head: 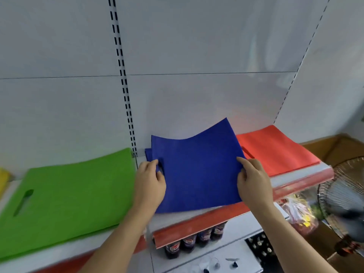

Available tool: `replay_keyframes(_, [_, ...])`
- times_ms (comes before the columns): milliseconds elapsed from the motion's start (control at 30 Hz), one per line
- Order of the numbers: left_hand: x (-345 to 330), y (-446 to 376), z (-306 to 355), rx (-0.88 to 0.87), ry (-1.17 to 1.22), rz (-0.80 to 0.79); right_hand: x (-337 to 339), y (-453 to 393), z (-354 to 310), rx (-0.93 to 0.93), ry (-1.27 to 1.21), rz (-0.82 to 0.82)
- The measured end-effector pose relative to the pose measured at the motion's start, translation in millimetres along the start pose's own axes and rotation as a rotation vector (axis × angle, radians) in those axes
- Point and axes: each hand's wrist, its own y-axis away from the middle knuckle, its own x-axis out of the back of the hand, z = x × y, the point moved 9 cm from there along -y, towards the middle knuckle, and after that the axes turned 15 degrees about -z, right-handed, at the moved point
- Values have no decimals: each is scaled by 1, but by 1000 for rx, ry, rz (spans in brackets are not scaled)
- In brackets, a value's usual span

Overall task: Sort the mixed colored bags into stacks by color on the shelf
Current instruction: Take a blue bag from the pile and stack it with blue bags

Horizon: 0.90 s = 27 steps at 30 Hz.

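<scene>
Centrally, blue bag [199, 170]: held flat above the shelf [197, 223], far edge curling upward, over more blue material [148, 154] beneath its left rear corner. Left hand [150, 181]: pinches the bag's left edge beside the handle slot. Right hand [253, 179]: grips the right edge, thumb on top. Green bag stack [69, 200]: left, flat on shelf, handle cutout visible. Red bag stack [275, 148]: right, flat on shelf. Yellow item [3, 179]: far left edge, partly seen. Bottles [189, 243]: lower shelf. Fan [346, 196]: lower right.
</scene>
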Motion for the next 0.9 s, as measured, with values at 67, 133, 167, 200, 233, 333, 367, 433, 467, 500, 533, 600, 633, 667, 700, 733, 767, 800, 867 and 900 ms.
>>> replay_keyframes(67, [-7, -7, -4, 57, -89, -17, -5, -20, 3, 19, 12, -14])
replay_keyframes(133, [-13, -13, -8, 116, -183, -37, -16, -37, 9, 15, 35, -58])
replay_keyframes(167, [-15, -13, -10, 140, -223, -52, -21, -43, 12, 8, 45, -78])
replay_keyframes(200, [-18, -14, -10, 164, -264, -63, -26, -50, 15, 9, 51, -101])
replay_keyframes(233, [-21, -14, -10, 183, -305, -70, -32, -57, 18, 15, 55, -124])
replay_keyframes(333, [-27, -13, -7, 224, -419, -68, -50, -73, 27, 38, 78, -213])
replay_keyframes(367, [-29, -12, -8, 253, -447, -72, -56, -76, 30, 40, 94, -249])
replay_keyframes(433, [-32, -10, -9, 323, -498, -91, -66, -81, 35, 59, 143, -304])
replay_keyframes(467, [-32, -9, -8, 349, -525, -94, -70, -82, 35, 72, 174, -327])
replay_keyframes(500, [-33, -8, -6, 366, -556, -93, -73, -84, 36, 82, 212, -348])
replay_keyframes(533, [-33, -7, -4, 381, -589, -94, -75, -86, 35, 88, 257, -366])
replay_keyframes(600, [-35, -5, -2, 412, -643, -108, -81, -88, 36, 100, 354, -408])
replay_keyframes(633, [-37, -4, -2, 426, -659, -117, -83, -89, 36, 108, 387, -429])
replay_keyframes(667, [-37, -4, -2, 434, -670, -124, -85, -88, 36, 117, 406, -445])
replay_keyframes(700, [-37, -5, -1, 439, -679, -127, -85, -88, 35, 131, 417, -458])
replay_keyframes(733, [-36, -5, 0, 442, -685, -128, -85, -88, 33, 146, 426, -467])
replay_keyframes(767, [-35, -6, 2, 449, -685, -126, -85, -89, 32, 162, 430, -473])
replay_keyframes(800, [-33, -6, 5, 457, -677, -119, -84, -89, 30, 176, 430, -476])
replay_keyframes(867, [-24, -3, 12, 475, -645, -79, -80, -89, 25, 196, 428, -475])
replay_keyframes(900, [-18, 0, 16, 479, -629, -46, -79, -88, 21, 212, 434, -474])
